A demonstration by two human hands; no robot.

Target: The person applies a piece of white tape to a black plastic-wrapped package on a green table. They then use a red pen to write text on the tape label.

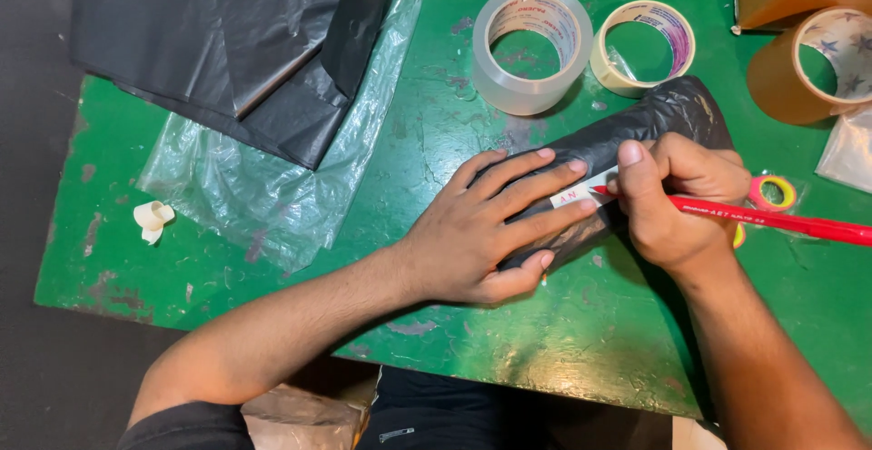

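L hand lies flat on a black plastic-wrapped parcel, fingers spread and pressing it down, thumb tucked under the near edge; not a grasp, more a pin-down. R hand has fingers closed round a red marker pen, tip on a small white label strip stuck across the parcel between the two hands. Parcel sits mid-right of the green table, tilted diagonally. Progress, judged: wrapping looks done, label is on, writing is underway w/ a couple of red marks already on the strip; rest of the strip is blank, so lettering looks partly done. Nearby: clear tape roll and cream tape roll just behind the parcel, brown tape roll far right, small coloured tape ring just beside R hand, black bags on clear plastic sheet to the left, well apart.
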